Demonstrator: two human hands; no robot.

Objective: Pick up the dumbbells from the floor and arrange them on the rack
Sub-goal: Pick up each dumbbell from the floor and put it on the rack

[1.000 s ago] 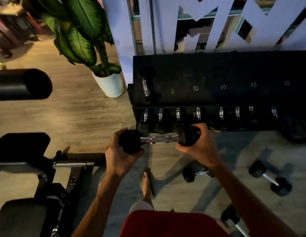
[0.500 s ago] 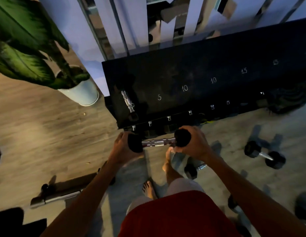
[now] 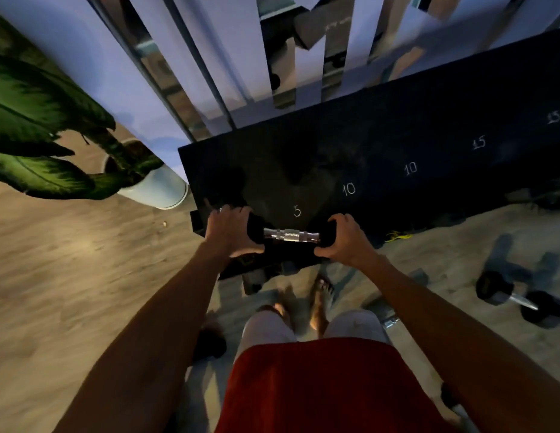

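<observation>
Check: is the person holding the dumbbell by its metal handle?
No. The left hand and right hand each grip a black end of the dumbbell, leaving its knurled metal handle bare between them.

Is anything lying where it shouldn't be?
Yes. A black dumbbell lies loose on the floor to the right, off the rack. Something yellow also lies by the rack's foot; I can't tell what.

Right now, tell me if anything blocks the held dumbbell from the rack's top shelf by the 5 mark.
Nothing visible does. Left hand and right hand hold the dumbbell by its heads at the rack front edge; the dark shelf around the 5 mark looks bare.
</observation>
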